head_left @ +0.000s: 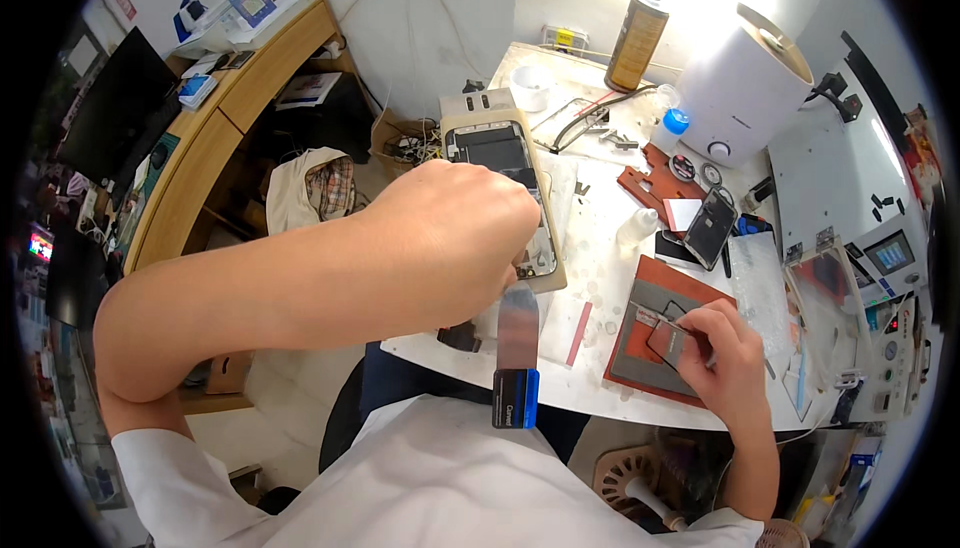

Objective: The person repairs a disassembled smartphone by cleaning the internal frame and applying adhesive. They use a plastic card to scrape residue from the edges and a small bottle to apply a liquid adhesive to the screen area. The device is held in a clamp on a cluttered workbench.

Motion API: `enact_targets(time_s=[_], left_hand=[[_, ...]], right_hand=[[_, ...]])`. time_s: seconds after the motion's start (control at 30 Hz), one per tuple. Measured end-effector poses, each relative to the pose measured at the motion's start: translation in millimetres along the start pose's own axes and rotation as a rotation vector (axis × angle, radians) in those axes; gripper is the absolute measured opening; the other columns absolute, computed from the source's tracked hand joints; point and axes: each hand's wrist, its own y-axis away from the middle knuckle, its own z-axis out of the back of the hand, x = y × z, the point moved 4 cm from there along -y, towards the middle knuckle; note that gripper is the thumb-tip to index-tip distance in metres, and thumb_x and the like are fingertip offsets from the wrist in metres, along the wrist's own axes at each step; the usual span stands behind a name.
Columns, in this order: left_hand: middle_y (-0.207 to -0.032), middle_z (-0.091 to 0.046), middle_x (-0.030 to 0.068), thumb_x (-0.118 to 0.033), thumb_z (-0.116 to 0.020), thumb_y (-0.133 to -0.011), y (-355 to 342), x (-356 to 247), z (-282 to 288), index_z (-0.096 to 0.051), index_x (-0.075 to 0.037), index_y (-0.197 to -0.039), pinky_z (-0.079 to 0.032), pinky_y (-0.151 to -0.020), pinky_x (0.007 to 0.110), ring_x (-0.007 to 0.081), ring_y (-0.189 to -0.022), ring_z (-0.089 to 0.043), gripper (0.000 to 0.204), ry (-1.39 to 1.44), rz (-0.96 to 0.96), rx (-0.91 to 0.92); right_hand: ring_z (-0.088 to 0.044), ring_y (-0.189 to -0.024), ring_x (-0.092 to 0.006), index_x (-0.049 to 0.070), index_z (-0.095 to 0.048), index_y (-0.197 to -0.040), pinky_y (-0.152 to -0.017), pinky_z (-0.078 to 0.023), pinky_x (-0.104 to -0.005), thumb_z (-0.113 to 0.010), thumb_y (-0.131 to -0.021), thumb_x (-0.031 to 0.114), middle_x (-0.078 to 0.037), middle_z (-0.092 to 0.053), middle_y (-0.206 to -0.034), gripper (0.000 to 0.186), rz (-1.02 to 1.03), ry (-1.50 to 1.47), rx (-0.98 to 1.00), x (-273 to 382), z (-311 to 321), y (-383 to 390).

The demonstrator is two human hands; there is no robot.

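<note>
My left hand (470, 213) is closed in a fist over the near part of an opened phone (490, 143), which sits in a tan holder (480, 103). From under the fist, a flat metal pry blade (517, 323) with a black and blue end points toward me; the fingers gripping it are mostly hidden. On the right, my right hand (725, 353) pinches a thin grey rectangular piece (672, 340) above a grey pad on a reddish-brown mat (650, 278). A thin black frame outline lies by those fingertips; I cannot tell whether it is attached to the piece.
Behind the mat are a small white bottle (637, 228), a dark phone part (711, 228) and a blue-capped bottle (670, 128). A tall can (637, 43) and a white humidifier-like appliance (745, 83) stand at the back. A machine with a small screen (888, 253) borders the right.
</note>
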Motion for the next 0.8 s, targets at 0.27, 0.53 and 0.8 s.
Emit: enact_targets(time_s=[0.27,0.53,0.8], left_hand=[[-0.089,-0.072,0.0174,-0.007,-0.077,-0.081,-2.4,1.5,0.8,-0.073,0.003,-0.089,-0.055,-0.083,0.042,0.0345,-0.090,-0.069,0.013,0.084,-0.033,-0.032],[-0.087,-0.071,0.0131,-0.009,-0.078,-0.082,-0.7,1.8,0.0,-0.073,-0.001,-0.086,-0.052,-0.083,0.042,0.0334,-0.089,-0.067,0.010,0.100,-0.110,-0.130],[-0.088,-0.073,0.0150,-0.007,-0.078,-0.083,2.4,-3.3,6.3,-0.075,0.001,-0.091,-0.054,-0.082,0.042,0.0333,-0.092,-0.070,0.012,0.113,-0.139,-0.171]], right_hand=[[-0.057,-0.068,-0.0135,0.010,-0.076,-0.098,-0.055,-0.047,-0.0283,-0.076,-0.066,0.007,0.000,-0.060,-0.086,0.032,0.545,0.250,-0.124,62.1,10.9,-71.5],[-0.058,-0.072,-0.0117,0.010,-0.075,-0.092,-0.056,-0.047,-0.0278,-0.075,-0.070,0.012,0.003,-0.054,-0.083,0.023,0.664,0.238,-0.090,53.8,-4.4,-96.8],[-0.061,-0.075,-0.0132,0.011,-0.075,-0.090,-0.057,-0.050,-0.0286,-0.072,-0.070,0.009,0.003,-0.057,-0.082,0.020,0.654,0.107,0.010,46.4,-4.6,-111.8]])
